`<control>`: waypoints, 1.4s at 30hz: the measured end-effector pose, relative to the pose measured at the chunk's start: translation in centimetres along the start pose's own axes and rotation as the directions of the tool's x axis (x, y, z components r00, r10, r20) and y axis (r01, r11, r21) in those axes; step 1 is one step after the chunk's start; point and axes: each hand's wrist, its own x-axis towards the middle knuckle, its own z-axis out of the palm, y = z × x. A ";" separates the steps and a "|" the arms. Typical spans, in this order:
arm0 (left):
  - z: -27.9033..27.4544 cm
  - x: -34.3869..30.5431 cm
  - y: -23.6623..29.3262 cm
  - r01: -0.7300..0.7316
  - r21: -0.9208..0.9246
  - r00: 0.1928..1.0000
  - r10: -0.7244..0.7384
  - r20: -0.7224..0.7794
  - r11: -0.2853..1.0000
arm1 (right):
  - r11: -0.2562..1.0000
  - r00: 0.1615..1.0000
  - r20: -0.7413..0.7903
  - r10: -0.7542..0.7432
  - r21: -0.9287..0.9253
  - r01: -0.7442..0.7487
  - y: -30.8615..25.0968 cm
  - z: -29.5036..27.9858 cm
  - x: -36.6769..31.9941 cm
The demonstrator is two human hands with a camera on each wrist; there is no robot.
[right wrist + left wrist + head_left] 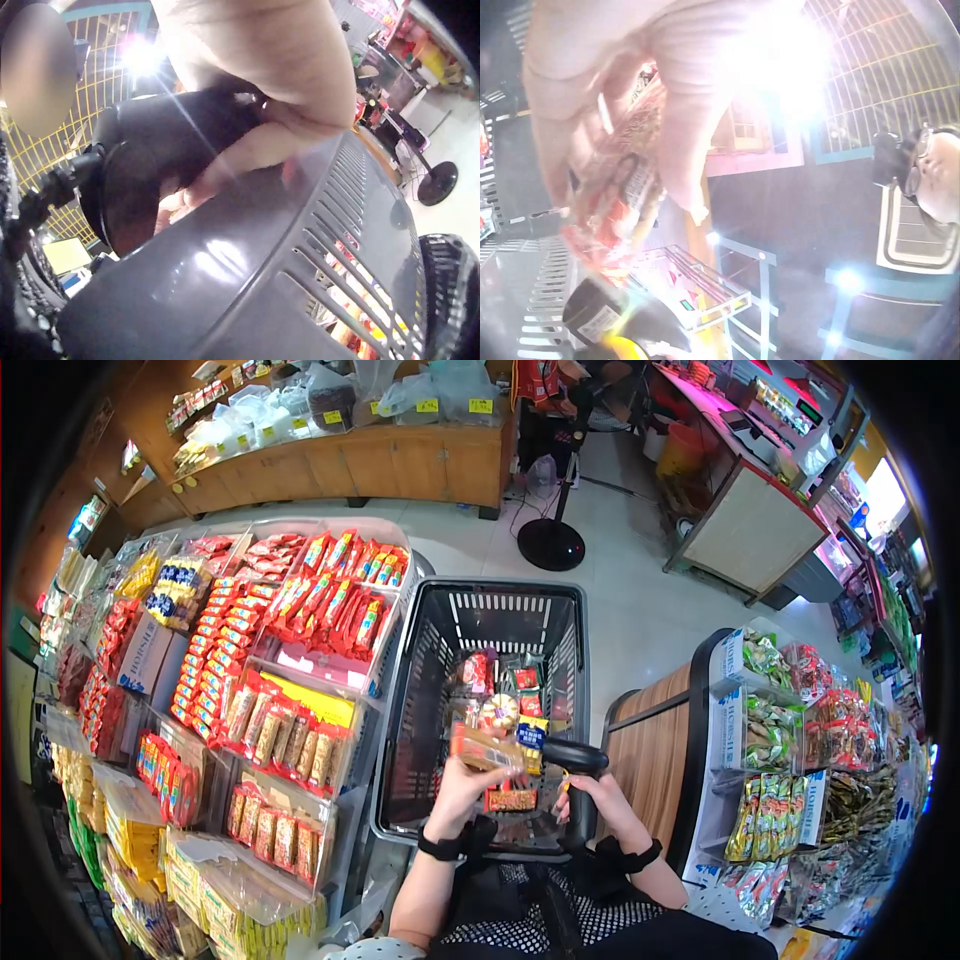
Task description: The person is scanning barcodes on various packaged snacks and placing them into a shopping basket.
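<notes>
My left hand [458,792] grips a small clear-wrapped snack pack [486,748] over the shopping basket. Up close in the left wrist view, the pack [622,195] is red and brown with a label, pinched between thumb and fingers. The fingers of my right hand [597,800] curl round the handle of a black handheld barcode scanner [575,756], whose head points left toward the pack. Below both hands stands the black basket [408,690], with several packaged snacks inside, including a red-labelled pack [512,800] and a round pale pack [499,711].
Left of the basket rises a tiered display [340,780] of wrapped snacks in clear bins. Another snack rack [716,760] with a wood-look side stands at right. Beyond the basket are a black round fan base [551,545], a wooden counter [400,468] and a checkout desk [750,510].
</notes>
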 end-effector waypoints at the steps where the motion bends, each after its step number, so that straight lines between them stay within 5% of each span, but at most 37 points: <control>1: 0.2 -0.4 0.6 0.023 -0.076 0.998 -0.027 -0.049 0.997 | 0.999 1.000 0.001 -0.029 -0.039 0.029 -0.1 0.4 0.0; 4: -1.1 0.3 -0.8 -0.135 -0.022 0.988 0.133 -0.077 0.991 | 0.998 0.999 0.033 -0.027 -0.061 0.029 -0.2 -0.1 -0.2; 10: -2.3 1.6 -2.5 -0.101 0.297 0.991 0.123 -0.056 0.949 | 0.999 0.994 0.105 0.012 -0.034 -0.008 0.2 -1.3 0.0; 15: -0.6 2.6 -2.7 -0.246 0.351 0.969 0.234 0.077 0.903 | 0.998 0.984 0.176 0.013 -0.062 -0.002 -0.3 -1.4 0.1; 19: 0.0 2.1 -2.0 -0.242 0.452 0.968 0.248 0.048 0.859 | 0.997 0.984 0.172 0.046 -0.067 -0.035 -0.4 -1.0 -0.3; 22: -0.5 0.6 -0.8 -0.291 0.533 0.942 0.336 0.013 0.795 | 0.996 0.991 0.117 0.061 -0.065 -0.053 -0.5 -0.2 -0.9; 24: -0.9 -1.6 2.8 -0.364 0.678 0.896 0.438 0.068 0.639 | 1.000 0.996 0.089 0.031 -0.001 -0.031 0.5 -0.3 -0.9; 26: -2.3 -4.6 5.5 -0.282 0.830 0.880 0.475 0.023 0.481 | 0.999 0.993 0.107 0.044 -0.005 -0.044 0.3 -0.1 -1.2; 27: -2.4 -6.4 7.9 -0.125 0.945 0.914 0.405 -0.009 0.304 | 0.999 0.993 0.112 0.039 -0.011 -0.038 0.6 -0.2 -1.2; 28: -4.8 -7.3 7.4 -0.174 0.982 0.808 0.580 0.099 0.074 | 0.999 0.990 0.132 0.048 -0.021 -0.046 0.8 -0.3 -1.1; 31: -8.4 -12.2 9.2 0.141 0.988 0.718 0.693 -0.056 -0.066 | 0.999 0.993 0.118 0.032 0.001 -0.033 1.2 -0.6 -1.2; 35: -14.6 -18.7 7.3 0.604 0.796 0.556 0.697 -0.453 0.036 | 0.998 0.994 0.111 0.009 -0.066 -0.001 1.4 -0.7 -1.1; 38: -18.9 -22.5 4.2 0.798 0.597 0.446 0.589 -0.674 0.080 | 0.997 0.997 0.075 -0.016 -0.071 0.021 1.5 -0.2 -1.8; 42: -21.4 -22.5 2.6 0.858 0.506 0.398 0.511 -0.762 0.086 | 0.999 0.998 0.055 -0.015 -0.046 0.017 1.8 -0.3 -1.9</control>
